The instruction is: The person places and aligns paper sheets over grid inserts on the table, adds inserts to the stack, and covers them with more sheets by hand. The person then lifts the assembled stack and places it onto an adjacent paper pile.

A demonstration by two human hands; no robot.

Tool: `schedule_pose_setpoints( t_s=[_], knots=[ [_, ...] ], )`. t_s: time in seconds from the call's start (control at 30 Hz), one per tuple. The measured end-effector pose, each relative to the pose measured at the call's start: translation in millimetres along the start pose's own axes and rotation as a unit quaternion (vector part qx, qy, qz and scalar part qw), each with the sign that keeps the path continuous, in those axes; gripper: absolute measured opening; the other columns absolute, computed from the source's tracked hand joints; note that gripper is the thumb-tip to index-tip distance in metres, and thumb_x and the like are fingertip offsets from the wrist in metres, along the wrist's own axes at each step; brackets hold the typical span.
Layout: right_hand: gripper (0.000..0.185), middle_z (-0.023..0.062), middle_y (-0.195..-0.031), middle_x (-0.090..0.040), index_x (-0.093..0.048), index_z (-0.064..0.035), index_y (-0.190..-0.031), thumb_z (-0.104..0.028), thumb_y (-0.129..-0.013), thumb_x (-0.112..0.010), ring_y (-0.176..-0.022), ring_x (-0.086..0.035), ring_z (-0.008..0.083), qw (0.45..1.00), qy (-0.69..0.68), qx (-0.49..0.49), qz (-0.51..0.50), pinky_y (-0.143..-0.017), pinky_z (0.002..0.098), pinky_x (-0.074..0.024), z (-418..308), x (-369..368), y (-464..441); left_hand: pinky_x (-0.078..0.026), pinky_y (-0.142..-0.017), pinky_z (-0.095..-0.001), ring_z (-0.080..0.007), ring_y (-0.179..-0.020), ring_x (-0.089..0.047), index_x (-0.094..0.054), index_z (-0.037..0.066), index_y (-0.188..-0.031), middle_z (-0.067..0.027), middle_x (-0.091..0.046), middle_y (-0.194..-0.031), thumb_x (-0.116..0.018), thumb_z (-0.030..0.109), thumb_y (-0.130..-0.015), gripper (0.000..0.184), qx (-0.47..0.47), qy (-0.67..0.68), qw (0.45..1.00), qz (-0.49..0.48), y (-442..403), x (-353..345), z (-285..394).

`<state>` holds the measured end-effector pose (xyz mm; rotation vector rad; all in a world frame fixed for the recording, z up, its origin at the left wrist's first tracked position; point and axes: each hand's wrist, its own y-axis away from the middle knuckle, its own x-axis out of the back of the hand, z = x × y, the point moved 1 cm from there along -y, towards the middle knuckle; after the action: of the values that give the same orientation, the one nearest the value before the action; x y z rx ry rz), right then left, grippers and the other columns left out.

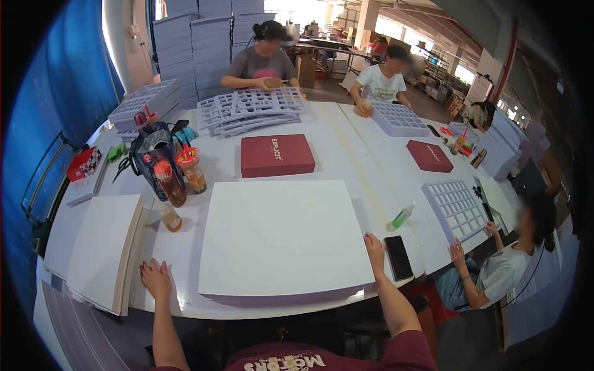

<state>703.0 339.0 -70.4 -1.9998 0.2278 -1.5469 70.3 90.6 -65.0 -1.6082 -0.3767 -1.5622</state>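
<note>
Now L hand [156, 278] lies spread on desk [184, 250] nr front edge, apart from R hand [375, 253], loose beside white board [281, 238]; prob. best steady both sides.

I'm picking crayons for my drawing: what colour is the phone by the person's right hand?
The phone is black; the head view shows it best.

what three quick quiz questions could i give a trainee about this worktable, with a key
1. True or false: the phone lies on the table, to the right of the big white slab.
2. Which hand of the camera wearer is nearer the phone: a) left, b) right?
3. Fill in: the large lettering on the red box just beyond the slab reads ____.

Key: 1. True. 2. b, the right hand. 3. EXPLICIT.
</note>
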Motion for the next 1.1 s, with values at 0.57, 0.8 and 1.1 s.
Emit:
schedule_pose_setpoints(
  t_s=[0.57,0.8,1.1],
  knots=[
    [0.022,0.0087,-0.123,-0.061,-0.060,-0.0113,-0.111,-0.015,-0.090,-0.058,-0.121,-0.055,0.0263,1.000,0.002,-0.016,-0.025,-0.097,0.0432,-0.0410,1,-2,0,-0.031,-0.108,-0.0514,-0.0437,-0.131,-0.039,-0.050,0.002,-0.130,-0.0275,-0.044,-0.138,-0.054,0.038,-0.097,0.049,0.004,-0.002,1.000,0.004,0,-1,-2],
    [0.022,0.0087,-0.123,-0.060,-0.060,-0.0115,-0.111,-0.015,-0.090,-0.058,-0.121,-0.055,0.0263,0.999,0.002,-0.013,-0.029,-0.097,0.0429,-0.0411,1,0,0,-0.031,-0.109,-0.0508,-0.0433,-0.132,-0.038,-0.050,0.003,-0.131,-0.0274,-0.043,-0.139,-0.054,0.038,-0.097,0.049,0.000,0.000,1.000,0.004,0,-2,-2],
    [0.022,0.0078,-0.122,-0.061,-0.060,-0.0111,-0.111,-0.014,-0.089,-0.059,-0.119,-0.056,0.0252,1.000,0.009,-0.007,-0.024,-0.096,0.0427,-0.0413,0,1,-1,-0.031,-0.108,-0.0515,-0.0433,-0.132,-0.038,-0.051,0.003,-0.130,-0.0275,-0.044,-0.139,-0.053,0.039,-0.097,0.050,0.006,0.008,1.000,0.001,0,1,1]
  ],
)
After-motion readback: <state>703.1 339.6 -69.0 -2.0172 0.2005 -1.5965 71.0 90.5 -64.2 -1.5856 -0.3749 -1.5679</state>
